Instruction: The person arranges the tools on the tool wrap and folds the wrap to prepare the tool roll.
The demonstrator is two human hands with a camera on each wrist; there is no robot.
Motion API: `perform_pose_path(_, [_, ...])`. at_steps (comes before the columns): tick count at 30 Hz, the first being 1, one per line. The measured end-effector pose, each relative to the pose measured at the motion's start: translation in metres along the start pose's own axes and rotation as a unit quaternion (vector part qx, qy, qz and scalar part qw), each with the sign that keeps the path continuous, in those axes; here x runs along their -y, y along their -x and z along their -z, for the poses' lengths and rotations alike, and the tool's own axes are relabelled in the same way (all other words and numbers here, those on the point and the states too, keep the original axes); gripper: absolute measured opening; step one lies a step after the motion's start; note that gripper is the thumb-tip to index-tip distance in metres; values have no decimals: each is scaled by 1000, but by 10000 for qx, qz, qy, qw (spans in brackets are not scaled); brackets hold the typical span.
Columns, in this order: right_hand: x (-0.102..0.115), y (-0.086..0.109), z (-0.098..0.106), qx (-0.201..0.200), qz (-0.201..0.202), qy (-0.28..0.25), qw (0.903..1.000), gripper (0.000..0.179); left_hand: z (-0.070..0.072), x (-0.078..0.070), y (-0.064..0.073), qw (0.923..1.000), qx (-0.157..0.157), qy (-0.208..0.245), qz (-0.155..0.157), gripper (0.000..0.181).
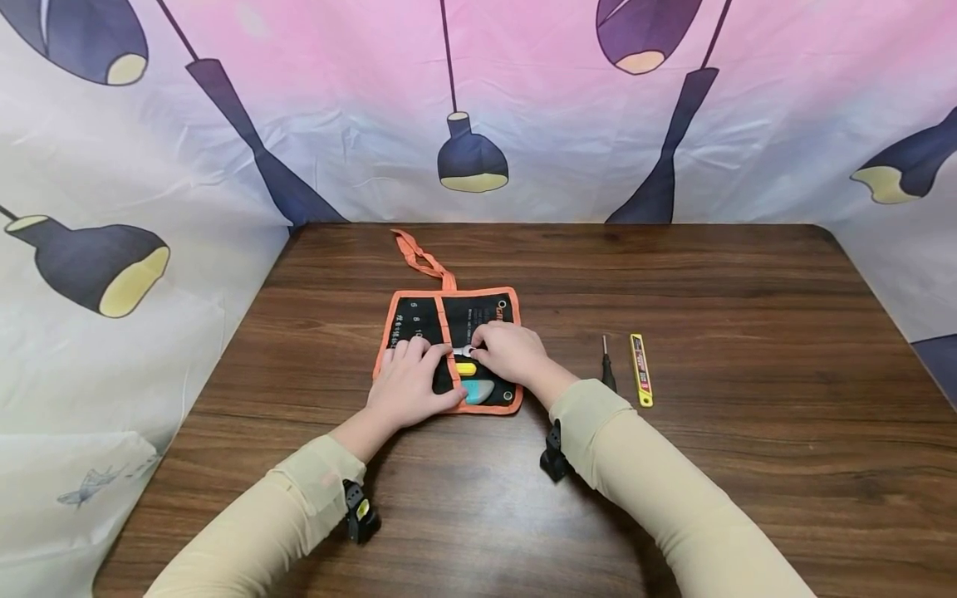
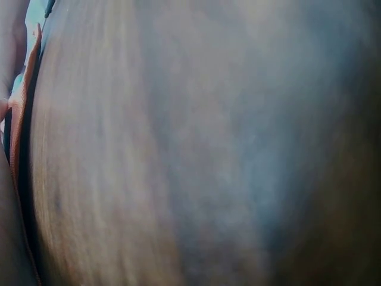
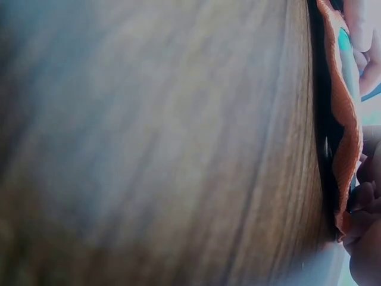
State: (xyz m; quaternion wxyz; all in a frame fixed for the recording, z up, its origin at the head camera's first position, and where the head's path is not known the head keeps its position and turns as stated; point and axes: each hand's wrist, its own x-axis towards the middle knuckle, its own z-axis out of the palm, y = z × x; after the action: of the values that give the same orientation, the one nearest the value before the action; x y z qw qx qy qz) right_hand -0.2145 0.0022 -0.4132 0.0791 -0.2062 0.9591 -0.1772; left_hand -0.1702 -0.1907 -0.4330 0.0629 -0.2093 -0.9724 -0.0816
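A black tool pouch [image 1: 482,303] with orange trim lies spread on the table. My left hand [image 1: 407,380] rests on its left pocket section, fingers extended, thumb by the orange pocket edge. With thumb and fingers, my right hand [image 1: 512,353] pinches the silver end of a wrench [image 1: 467,350], whose other part is hidden in the pocket. Below the wrench, a yellow handle [image 1: 467,369] and a teal-and-grey tool [image 1: 478,391] stick out of the pockets. Both wrist views show mostly blurred table, with the pouch's orange edge [image 3: 342,107] at the side.
To the right of the pouch lie a small dark-handled screwdriver [image 1: 608,370] and a narrow yellow packet [image 1: 640,370]. An orange tie strap [image 1: 419,256] trails from the pouch toward the back. A printed cloth [image 1: 389,149] hangs behind the wooden table [image 1: 748,332].
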Motion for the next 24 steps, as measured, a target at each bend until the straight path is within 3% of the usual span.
perform_pose_path(13, [-1,4,-4,-145,-145,-216,9996,21,0,0,1,9998,-6,187,-64,73])
perform_pose_path(24, [-20,17,19,-424,-404,-460,9972,27,8,-4,-10,9993,92,317,145,64])
